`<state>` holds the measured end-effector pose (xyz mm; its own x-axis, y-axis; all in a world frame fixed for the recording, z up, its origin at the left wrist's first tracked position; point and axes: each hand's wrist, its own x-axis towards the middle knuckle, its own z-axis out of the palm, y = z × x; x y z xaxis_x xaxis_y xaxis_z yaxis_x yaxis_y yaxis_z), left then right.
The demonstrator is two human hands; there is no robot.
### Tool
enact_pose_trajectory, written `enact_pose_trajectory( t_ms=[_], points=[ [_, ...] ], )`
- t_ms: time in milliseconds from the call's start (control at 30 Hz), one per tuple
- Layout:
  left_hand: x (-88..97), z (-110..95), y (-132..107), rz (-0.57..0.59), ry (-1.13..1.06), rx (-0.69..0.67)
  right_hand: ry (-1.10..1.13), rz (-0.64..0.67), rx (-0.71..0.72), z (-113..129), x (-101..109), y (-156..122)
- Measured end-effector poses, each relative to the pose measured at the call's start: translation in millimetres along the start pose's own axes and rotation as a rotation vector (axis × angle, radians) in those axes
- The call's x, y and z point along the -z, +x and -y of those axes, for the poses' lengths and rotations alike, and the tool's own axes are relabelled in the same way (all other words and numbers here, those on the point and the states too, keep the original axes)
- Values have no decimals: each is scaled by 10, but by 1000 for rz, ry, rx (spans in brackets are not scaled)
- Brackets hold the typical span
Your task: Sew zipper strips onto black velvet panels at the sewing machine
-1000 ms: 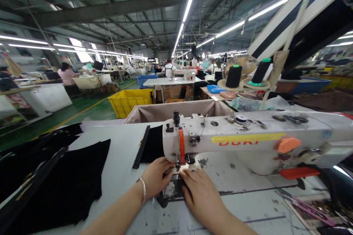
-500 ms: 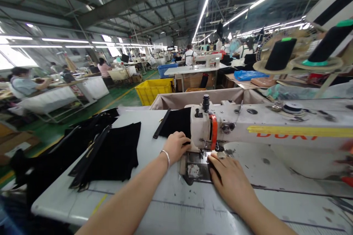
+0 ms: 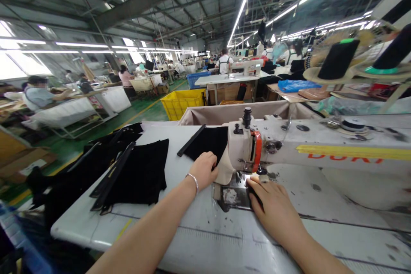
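Observation:
A white sewing machine [image 3: 308, 145] with an orange guard stands on the white table [image 3: 199, 222]. My left hand [image 3: 203, 170], with a bracelet on its wrist, is curled at the left side of the machine head, fingers closed on the edge of a black fabric piece [image 3: 208, 142] lying behind the needle. My right hand [image 3: 272, 205] lies flat on the metal needle plate [image 3: 233, 195], fingers pressed together over a small dark piece right below the needle.
A stack of black fabric pieces with dark strips [image 3: 128, 171] lies at the table's left. Black thread cones [image 3: 337, 58] stand behind the machine. A fabric-lined bin [image 3: 224, 113] and a yellow crate [image 3: 181, 102] sit beyond. Other people work at distant tables.
The view has swung left. My left hand moved from the needle area to the left of the machine head, onto the black fabric. My right hand stays on the needle plate.

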<state>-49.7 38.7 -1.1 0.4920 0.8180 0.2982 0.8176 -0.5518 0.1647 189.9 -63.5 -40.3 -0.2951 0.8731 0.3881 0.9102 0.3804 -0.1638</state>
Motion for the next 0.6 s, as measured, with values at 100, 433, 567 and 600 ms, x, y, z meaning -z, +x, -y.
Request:
enact_pose_trajectory(
  t_ms=[100, 433, 567, 600],
  points=[
    [126, 7, -220, 46, 14, 40, -5, 7, 6, -35, -41, -26],
    [551, -598, -1338, 144, -298, 246, -16, 18, 31, -66, -40, -51],
    [507, -902, -1942, 287, -771, 328, -25, -31, 180, -21, 96, -403],
    [461, -967, -2056, 343, -840, 372, -33, -58, 239, -12, 122, -509]
  ],
)
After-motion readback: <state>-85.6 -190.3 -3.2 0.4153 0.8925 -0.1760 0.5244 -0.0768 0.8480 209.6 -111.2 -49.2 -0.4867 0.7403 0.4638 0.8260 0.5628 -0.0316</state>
